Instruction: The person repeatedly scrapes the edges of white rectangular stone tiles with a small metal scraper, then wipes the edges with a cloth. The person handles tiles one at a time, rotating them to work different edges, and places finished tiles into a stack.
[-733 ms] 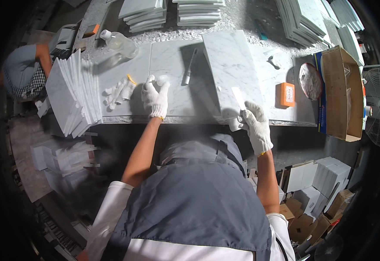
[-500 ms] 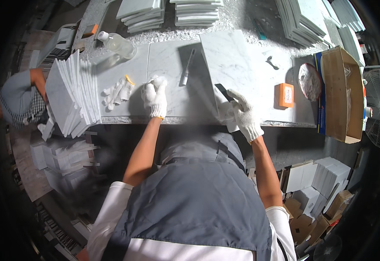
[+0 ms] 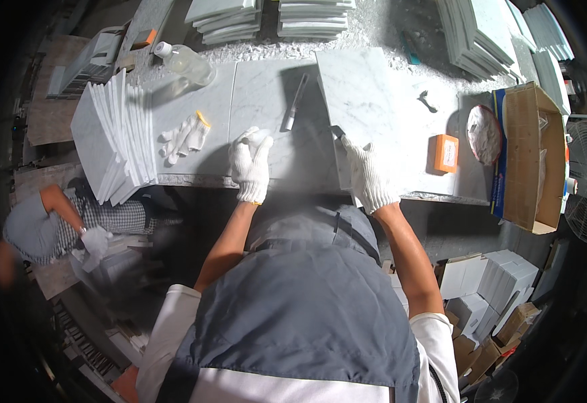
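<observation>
- Here you are, bending over the bench, both hands working in white knitted gloves.
- Your right hand is closing its fingers around a dark tool; only a bit of it is peeking out past your fingertips.
- That tip is sitting at the left edge of the raised marble tile; whether it's touching, I can't tell.
- The tile itself is lying in front of you, a little right of centre, on top of the paler flat tiles.
- Your left hand is resting over those flat tiles, fingers half curled; whether it's holding anything, I can't tell.
- Between your hands and farther back, a slim pen-like stick is lying loose.
- Off to the left, spare gloves are lying near a clear bottle, and upright tiles are leaning together.
- Over right, an orange box is sitting on the bench.
- Lower left, a co-worker is stooping, one gloved hand showing.
</observation>
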Motion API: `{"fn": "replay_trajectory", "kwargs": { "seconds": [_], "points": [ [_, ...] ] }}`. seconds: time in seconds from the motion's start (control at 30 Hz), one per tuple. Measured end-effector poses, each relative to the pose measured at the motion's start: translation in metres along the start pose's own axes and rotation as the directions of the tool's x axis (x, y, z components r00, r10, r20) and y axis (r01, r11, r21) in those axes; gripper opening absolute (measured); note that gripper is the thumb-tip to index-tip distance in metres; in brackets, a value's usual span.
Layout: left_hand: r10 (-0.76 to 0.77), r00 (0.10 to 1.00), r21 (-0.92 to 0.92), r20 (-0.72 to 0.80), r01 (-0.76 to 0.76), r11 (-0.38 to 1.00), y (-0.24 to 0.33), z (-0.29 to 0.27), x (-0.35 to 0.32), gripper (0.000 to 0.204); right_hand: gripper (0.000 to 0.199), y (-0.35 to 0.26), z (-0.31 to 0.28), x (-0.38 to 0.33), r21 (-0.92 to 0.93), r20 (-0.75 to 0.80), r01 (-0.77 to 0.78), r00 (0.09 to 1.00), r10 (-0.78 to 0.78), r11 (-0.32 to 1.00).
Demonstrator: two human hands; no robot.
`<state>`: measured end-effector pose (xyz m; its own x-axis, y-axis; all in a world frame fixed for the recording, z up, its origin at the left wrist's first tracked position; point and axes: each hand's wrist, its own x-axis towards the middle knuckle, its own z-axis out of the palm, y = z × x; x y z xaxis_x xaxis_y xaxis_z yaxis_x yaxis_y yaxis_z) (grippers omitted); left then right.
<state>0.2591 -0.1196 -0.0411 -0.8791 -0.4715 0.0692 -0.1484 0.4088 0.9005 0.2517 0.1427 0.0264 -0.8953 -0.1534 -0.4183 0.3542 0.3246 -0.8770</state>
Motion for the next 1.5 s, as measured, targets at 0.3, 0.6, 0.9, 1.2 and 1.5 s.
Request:
{"fn": "replay_trajectory", "kwargs": {
  "seconds": [0.3, 0.6, 0.9, 1.2, 1.5],
  "points": [
    [0.103, 0.972, -0.317, 0.211, -0.032, 0.948, 0.039, 0.01, -0.019, 0.032, 0.047, 0.02, -0.016, 0.009, 0.024, -0.144, 0.344, 0.93, -0.337, 0.939],
    [0.182, 0.871, 0.236, 0.457, -0.316, 0.919, 0.091, 0.018, -0.026, 0.037, 0.055, 0.049, -0.025, -0.026, 0.271, -0.306, 0.106, 0.952, -0.019, 0.957],
    [0.33, 0.796, 0.602, 0.507, -0.601, 0.525, 0.107, 0.023, -0.022, 0.032, 0.042, 0.052, -0.02, -0.022, 0.171, -0.407, 0.226, 0.903, -0.14, 0.959],
    [0.393, 0.777, 0.684, 0.493, -0.625, 0.377, 0.091, 0.028, -0.026, 0.044, 0.044, 0.064, -0.037, -0.036, 0.392, -0.412, 0.107, 0.909, 0.07, 0.914],
    [0.476, 0.739, 0.709, 0.477, -0.644, 0.289, 0.093, 0.029, -0.028, 0.041, 0.043, 0.093, -0.042, -0.055, 0.312, -0.484, 0.1, 0.872, 0.067, 0.945]
  ]
}}
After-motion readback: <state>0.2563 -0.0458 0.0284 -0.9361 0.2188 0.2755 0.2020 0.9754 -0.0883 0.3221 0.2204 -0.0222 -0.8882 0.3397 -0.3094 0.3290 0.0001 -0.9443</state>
